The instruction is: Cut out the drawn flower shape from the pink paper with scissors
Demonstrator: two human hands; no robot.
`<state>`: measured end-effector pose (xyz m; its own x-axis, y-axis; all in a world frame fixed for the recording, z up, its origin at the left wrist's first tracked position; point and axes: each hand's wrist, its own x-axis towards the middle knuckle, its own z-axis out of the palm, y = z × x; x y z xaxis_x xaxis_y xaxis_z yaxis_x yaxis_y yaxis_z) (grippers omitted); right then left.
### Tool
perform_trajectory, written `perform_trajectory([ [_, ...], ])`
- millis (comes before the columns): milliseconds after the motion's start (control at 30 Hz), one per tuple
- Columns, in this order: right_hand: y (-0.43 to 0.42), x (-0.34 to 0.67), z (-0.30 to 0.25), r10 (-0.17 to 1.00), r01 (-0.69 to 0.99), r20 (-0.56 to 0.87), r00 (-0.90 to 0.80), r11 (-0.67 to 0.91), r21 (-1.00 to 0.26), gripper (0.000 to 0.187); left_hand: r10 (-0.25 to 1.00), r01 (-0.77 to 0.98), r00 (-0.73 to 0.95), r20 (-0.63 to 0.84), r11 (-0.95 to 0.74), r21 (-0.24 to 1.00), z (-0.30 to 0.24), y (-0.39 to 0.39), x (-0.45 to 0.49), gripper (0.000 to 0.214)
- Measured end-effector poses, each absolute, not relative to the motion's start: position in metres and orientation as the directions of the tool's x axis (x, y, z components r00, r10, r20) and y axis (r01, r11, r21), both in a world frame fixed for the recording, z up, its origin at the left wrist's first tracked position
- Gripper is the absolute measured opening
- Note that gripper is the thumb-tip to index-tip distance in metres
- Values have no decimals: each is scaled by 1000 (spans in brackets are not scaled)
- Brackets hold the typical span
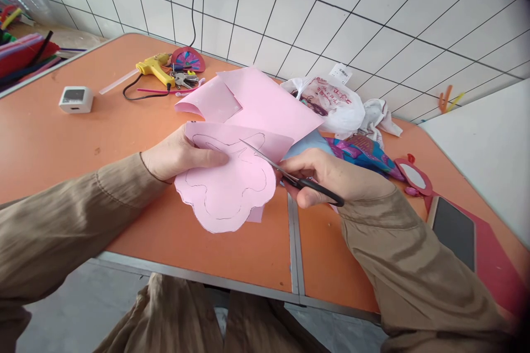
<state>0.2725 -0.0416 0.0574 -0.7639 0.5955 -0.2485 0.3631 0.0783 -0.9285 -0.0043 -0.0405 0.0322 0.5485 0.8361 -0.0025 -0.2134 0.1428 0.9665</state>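
My left hand (182,154) grips the left edge of a pink foam or paper sheet (226,193), thumb lying on top. A dark drawn outline with rounded lobes runs over the sheet, and its lower edge is cut in a wavy curve. In my right hand (327,176) are scissors (296,181) with black handles. Their blades point up and left across the sheet's right side, inside the upper part. Behind it lies a larger pink sheet (265,99), partly folded over at its left.
On the orange table (136,231) are a yellow glue gun (154,68), keys (185,79), a white box-shaped device (77,99), a white plastic bag (335,105), colourful shiny material (360,154) and a dark-screened phone (453,231). Pipe cleaners (28,55) lie far left; a tiled wall (265,11) stands behind.
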Motion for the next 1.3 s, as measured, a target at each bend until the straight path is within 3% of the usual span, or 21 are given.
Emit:
perform_trajectory([
  [333,-42,274,58,594,357,-240,-768,86,-930,62,844,-206,536,3,127,970,35,-42,-3,11],
  [700,-40,275,59,591,424,-246,-768,183,-887,54,872,-122,489,-3,71,990,38,-45,-3,13],
  [900,-39,274,56,596,346,-178,-783,179,-921,57,881,-156,473,-12,97,983,36,-44,-3,12],
  [1300,-37,276,58,580,390,-215,-786,195,-900,57,879,-179,472,-73,176,968,42,-52,-3,9],
])
